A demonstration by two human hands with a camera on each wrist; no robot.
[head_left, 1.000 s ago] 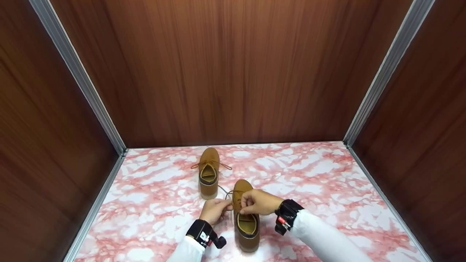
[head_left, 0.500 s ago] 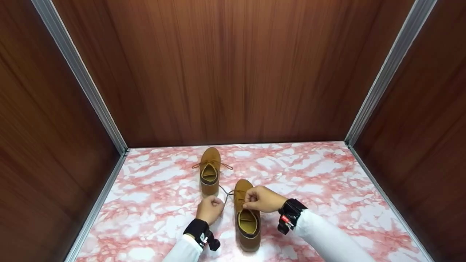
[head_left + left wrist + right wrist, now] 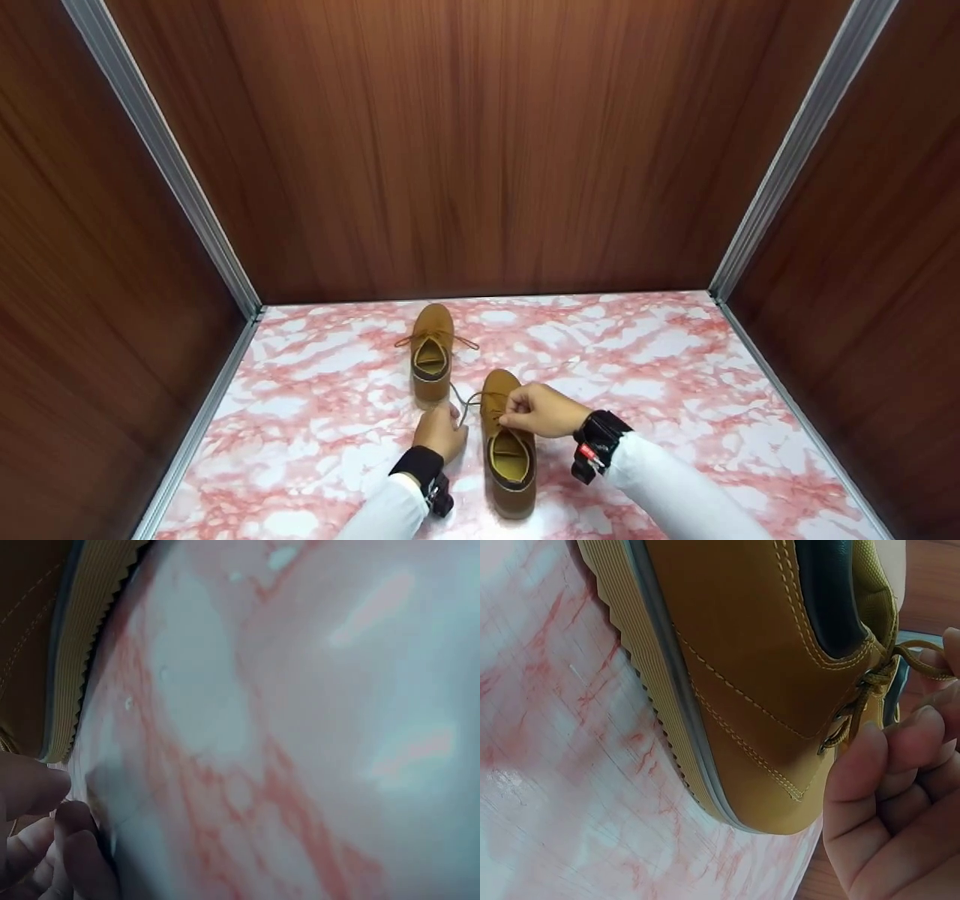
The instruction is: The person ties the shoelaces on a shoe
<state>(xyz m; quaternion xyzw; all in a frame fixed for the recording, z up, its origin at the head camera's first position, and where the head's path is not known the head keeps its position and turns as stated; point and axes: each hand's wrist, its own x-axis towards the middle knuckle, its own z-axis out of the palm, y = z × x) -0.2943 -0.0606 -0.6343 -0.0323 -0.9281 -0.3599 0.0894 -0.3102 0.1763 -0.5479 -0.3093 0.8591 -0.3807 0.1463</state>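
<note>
A tan lace-up shoe point(image 3: 512, 491) stands with its toe pointing away, between my two hands. My right hand point(image 3: 551, 411) is over its front, and the right wrist view shows the curled fingers pinching the shoelace point(image 3: 853, 701) close beside the eyelets. Left of this shoe, my left hand point(image 3: 439, 433) pinches a loose length of the same lace, which runs from the shoe to the fingers. In the left wrist view its thumb point(image 3: 34, 784) and fingertips meet low beside the ridged sole point(image 3: 71, 690). Part of the lace is hidden behind the fingers.
A matching tan shoe point(image 3: 432, 319) stands farther back to the left, its lace tied in a bow. Both shoes are on a pink-and-white marbled table surface point(image 3: 645, 360). Brown wood-look panels point(image 3: 480, 150) with grey metal corner strips point(image 3: 169, 161) enclose the back and sides.
My left hand has moved slightly left, away from the near shoe's side, and has turned at the wrist. The right hand shifted slightly and stays over the laces; both shoes stay put.
</note>
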